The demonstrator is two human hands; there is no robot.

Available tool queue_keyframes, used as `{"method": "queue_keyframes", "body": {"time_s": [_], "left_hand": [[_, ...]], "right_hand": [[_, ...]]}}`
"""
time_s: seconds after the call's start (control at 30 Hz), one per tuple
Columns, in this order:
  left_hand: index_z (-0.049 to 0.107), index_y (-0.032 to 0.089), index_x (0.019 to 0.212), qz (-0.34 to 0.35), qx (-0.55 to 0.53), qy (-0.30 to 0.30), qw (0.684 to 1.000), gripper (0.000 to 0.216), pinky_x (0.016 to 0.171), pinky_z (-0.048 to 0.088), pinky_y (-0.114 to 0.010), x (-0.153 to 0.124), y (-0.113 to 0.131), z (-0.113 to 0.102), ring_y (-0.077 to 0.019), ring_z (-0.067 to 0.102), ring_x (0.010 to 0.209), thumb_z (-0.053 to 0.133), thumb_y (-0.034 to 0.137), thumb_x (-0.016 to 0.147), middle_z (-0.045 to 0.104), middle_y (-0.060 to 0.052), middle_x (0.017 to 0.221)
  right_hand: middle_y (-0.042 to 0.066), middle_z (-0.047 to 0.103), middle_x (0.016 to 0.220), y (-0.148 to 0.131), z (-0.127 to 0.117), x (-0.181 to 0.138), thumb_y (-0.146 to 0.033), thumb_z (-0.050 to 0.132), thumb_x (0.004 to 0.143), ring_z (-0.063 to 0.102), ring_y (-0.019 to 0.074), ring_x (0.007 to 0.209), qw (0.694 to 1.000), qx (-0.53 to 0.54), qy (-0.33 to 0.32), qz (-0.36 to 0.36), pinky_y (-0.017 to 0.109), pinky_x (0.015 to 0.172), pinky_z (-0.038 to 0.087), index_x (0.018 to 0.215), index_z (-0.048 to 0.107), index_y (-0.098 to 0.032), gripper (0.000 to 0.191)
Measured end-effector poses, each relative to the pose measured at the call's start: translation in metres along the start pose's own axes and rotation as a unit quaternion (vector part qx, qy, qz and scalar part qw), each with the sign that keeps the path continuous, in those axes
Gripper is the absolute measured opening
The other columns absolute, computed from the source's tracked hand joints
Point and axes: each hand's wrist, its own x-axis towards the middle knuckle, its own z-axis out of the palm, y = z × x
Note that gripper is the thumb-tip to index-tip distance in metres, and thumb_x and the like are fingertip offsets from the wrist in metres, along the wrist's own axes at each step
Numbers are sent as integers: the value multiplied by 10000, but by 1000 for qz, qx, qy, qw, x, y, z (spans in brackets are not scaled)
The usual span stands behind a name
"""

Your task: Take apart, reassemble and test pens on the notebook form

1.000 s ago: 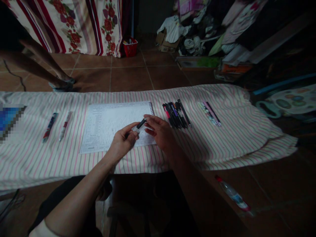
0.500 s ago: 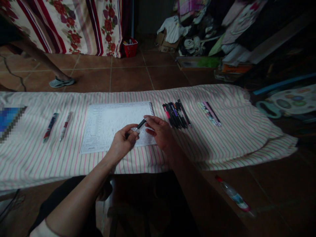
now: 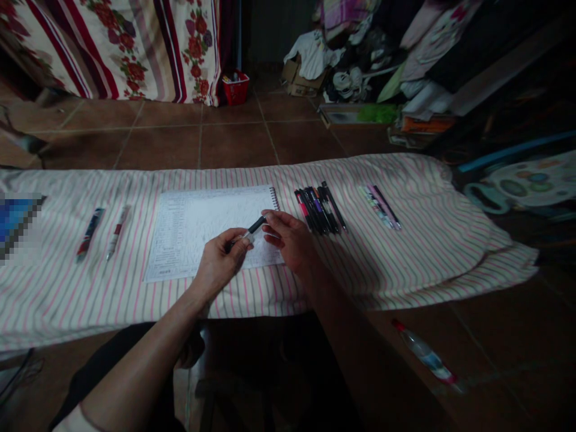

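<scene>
Both my hands hold one black pen [image 3: 257,225] above a spiral notebook [image 3: 211,207] whose page is covered in fine writing. My left hand [image 3: 220,255] pinches the pen's lighter lower end, while the fingers of my right hand [image 3: 290,237] close on its dark upper end. Just right of the notebook, several mostly black pens [image 3: 320,210] lie side by side. Farther right is a smaller group of slim pens [image 3: 380,207]. On the left rest a dark patterned pen [image 3: 90,235] and a white pen with a red band [image 3: 117,233].
The striped cloth [image 3: 427,252] covers the long table. A blurred blue item [image 3: 18,219] lies at its left end. On the tiled floor are a plastic bottle [image 3: 425,354], a red basket [image 3: 236,89] and a cardboard box [image 3: 300,79]. A floral curtain [image 3: 148,48] hangs behind.
The person's leg and shoe at the left have moved farther left, mostly out of view. My hands keep hold of the pen, almost in the same place.
</scene>
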Motion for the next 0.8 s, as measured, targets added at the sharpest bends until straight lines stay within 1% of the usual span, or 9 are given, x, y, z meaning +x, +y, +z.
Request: {"method": "queue_keyframes", "body": {"time_s": [0.07, 0.13, 0.3, 0.43, 0.57, 0.63, 0.7, 0.8], "left_hand": [[666, 170, 958, 4, 7, 11, 1000, 307, 495, 374, -209, 0, 0, 0, -88, 503, 528, 639, 420, 782, 666, -13, 708], [670, 175, 968, 4, 17, 20, 1000, 319, 514, 391, -213, 0, 0, 0, -102, 533, 564, 642, 429, 777, 667, -17, 716], [677, 164, 966, -3, 36, 15, 999, 337, 472, 371, -216, -4, 2, -1, -100, 506, 522, 608, 448, 797, 624, -13, 672], [675, 159, 995, -1, 48, -1, 999, 321, 474, 379, -229, -6, 7, -2, -109, 504, 514, 573, 410, 822, 611, -12, 652], [689, 160, 935, 42, 120, 27, 991, 248, 615, 444, -270, -4, 9, -4, -159, 585, 684, 569, 344, 821, 662, -53, 785], [693, 164, 911, 68, 155, 34, 985, 220, 676, 451, -289, -2, 8, -5, -175, 594, 741, 572, 320, 814, 666, -60, 818], [692, 168, 912, 85, 172, 38, 981, 209, 687, 450, -296, -1, 7, -6, -179, 592, 747, 576, 307, 808, 662, -61, 825], [692, 178, 907, 91, 175, 49, 979, 193, 652, 437, -284, -1, 5, -7, -174, 577, 722, 583, 300, 803, 651, -56, 815]], "right_hand": [[-7, 666, 840, 0, 0, 0, -442, 757, 613, 616, 106, 735, 1000, 7, 2, 2, 226, 625, 504, 836, 712, -239, 305], [-12, 664, 822, -1, 1, -1, -431, 765, 608, 620, 102, 719, 1000, 16, 0, 5, 224, 619, 508, 821, 711, -239, 292], [-7, 666, 809, -2, 2, -1, -419, 764, 611, 628, 107, 722, 1000, 14, 5, 3, 231, 625, 517, 822, 710, -232, 287], [-4, 669, 817, -2, 3, 0, -425, 762, 609, 632, 111, 726, 1000, 18, 11, -3, 238, 629, 517, 819, 705, -219, 300], [-7, 664, 778, -2, 3, 2, -439, 774, 587, 631, 111, 695, 1000, 8, 21, -4, 226, 580, 496, 800, 695, -210, 323], [-9, 659, 750, -2, 2, 2, -448, 777, 580, 624, 109, 677, 1000, -9, 27, -13, 220, 557, 481, 789, 690, -204, 333], [-13, 649, 719, -2, 2, 3, -452, 780, 570, 610, 106, 656, 999, -22, 34, -24, 219, 547, 472, 762, 678, -196, 336], [-28, 611, 646, -3, 3, 2, -462, 781, 562, 573, 93, 600, 998, -31, 40, -28, 217, 531, 465, 711, 645, -186, 342]]}}
